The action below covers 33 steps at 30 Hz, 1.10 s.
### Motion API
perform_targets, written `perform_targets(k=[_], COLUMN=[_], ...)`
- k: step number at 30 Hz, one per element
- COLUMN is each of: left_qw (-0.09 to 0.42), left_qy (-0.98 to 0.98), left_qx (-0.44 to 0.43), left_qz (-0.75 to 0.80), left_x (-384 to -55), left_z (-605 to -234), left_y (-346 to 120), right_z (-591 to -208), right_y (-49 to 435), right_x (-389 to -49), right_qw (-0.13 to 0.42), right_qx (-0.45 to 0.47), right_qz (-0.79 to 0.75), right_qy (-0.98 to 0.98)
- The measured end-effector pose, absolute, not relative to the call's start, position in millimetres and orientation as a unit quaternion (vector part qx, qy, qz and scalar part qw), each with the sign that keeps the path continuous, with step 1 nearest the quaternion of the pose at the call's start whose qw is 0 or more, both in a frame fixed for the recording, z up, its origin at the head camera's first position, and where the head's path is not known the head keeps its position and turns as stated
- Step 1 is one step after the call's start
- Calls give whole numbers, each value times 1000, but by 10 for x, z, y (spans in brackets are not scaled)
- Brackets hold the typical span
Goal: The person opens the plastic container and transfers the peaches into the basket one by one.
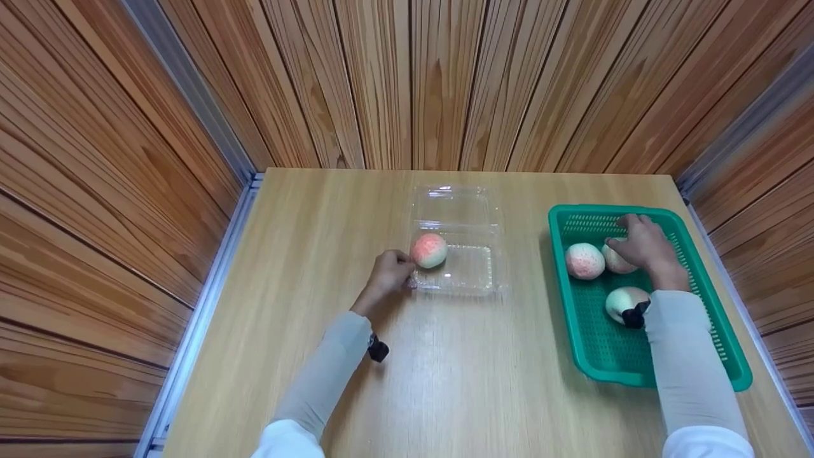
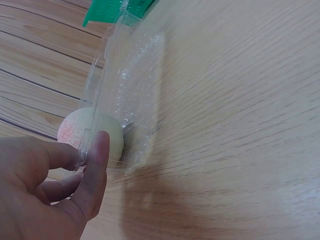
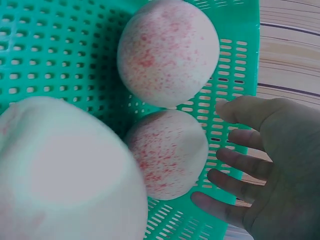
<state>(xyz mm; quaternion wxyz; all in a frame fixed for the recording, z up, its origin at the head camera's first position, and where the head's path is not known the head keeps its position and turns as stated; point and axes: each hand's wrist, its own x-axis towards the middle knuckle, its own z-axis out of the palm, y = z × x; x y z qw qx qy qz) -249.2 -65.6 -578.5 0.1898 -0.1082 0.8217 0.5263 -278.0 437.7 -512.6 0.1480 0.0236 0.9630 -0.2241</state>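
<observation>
A clear plastic clamshell container lies with its lid folded back on the table. One pink-and-cream peach sits in its left part. My left hand pinches the container's near left rim between thumb and fingers, close beside that peach; the left wrist view shows this grip on the edge. Over the green basket, my right hand hangs with spread fingers above a peach. In the right wrist view the fingertips are near this peach without gripping it.
Two more peaches lie in the basket, one to the left and one nearer, partly behind the right wrist's camera. The basket stands at the table's right side. Wooden panel walls rise behind and on both sides of the table.
</observation>
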Motion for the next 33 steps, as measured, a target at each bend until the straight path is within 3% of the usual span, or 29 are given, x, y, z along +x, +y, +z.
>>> perform_targets(k=[11, 33], left_qw=[163, 174], left_qy=[816, 821], left_qx=[-81, -91], left_qz=[549, 537], left_x=[-2491, -2497], left_z=[-5826, -5802], left_y=[-666, -673], right_z=[-5042, -4882], right_y=[4265, 4099], right_x=[-2792, -2786], right_qw=[117, 86], right_qx=[14, -2], right_qz=[-218, -208], right_qy=[969, 974])
